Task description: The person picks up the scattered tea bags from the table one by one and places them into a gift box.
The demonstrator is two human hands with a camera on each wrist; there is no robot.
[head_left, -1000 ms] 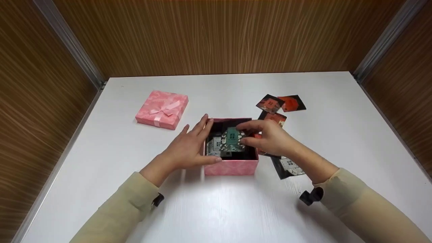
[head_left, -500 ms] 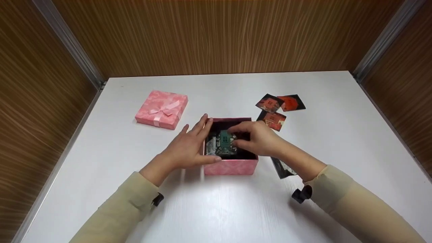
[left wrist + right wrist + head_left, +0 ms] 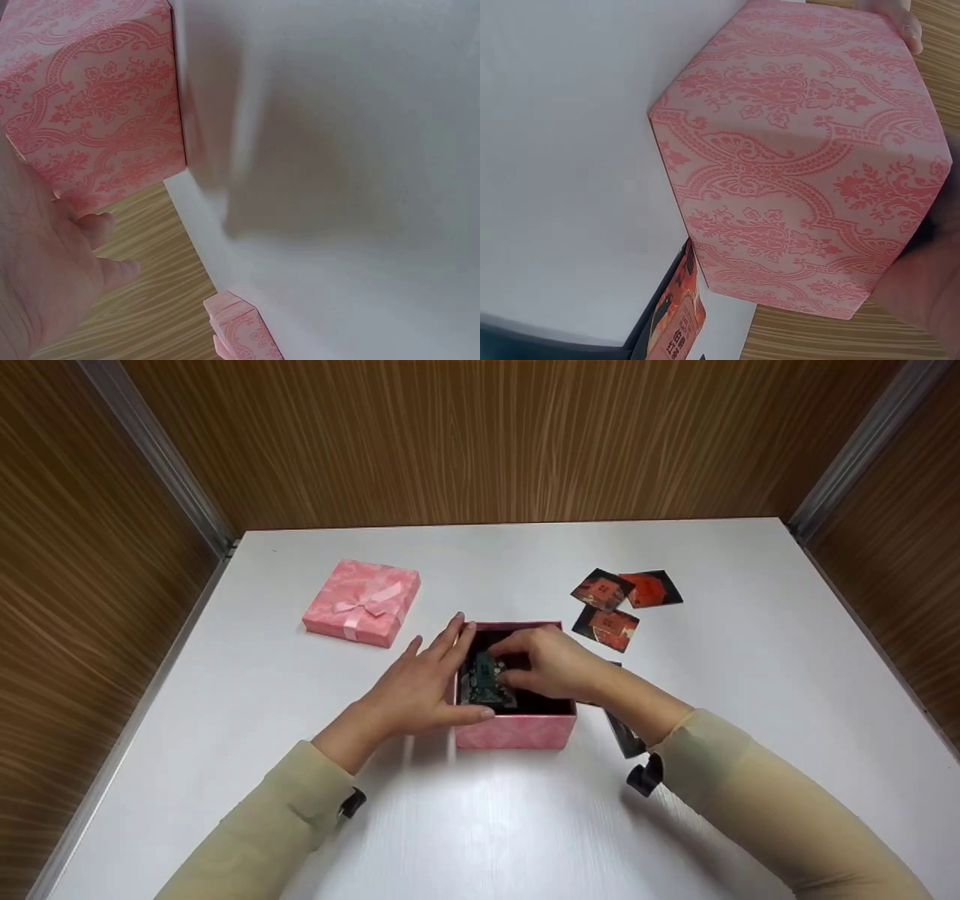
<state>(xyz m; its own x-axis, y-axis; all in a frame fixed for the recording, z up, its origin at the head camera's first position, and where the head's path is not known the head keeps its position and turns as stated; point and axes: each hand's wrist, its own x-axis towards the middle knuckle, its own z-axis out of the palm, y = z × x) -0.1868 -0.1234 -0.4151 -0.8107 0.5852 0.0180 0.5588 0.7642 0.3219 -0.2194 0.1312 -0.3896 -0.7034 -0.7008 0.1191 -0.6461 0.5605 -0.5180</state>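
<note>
A pink patterned box stands lidless in the head view, its inside dark. My left hand rests at its left side, fingers spread along the left rim and thumb laid across the front rim. In the left wrist view, fingertips touch the box's pink wall. My right hand reaches inside and pinches a small square packet with a green label and pale flower print. That packet is tilted near the left wall, over a paler packet mostly hidden beneath it. The right wrist view shows mostly the box's outside.
The pink lid with a ribbon bow lies at the back left. Right of the box are several flat packets, among them an orange-and-black one and another behind it. A dark packet lies partly under the right forearm.
My right hand has moved left and lower into the box with the green-labelled packet, which now covers most of the pale packet. The left hand and the box have stayed put.
</note>
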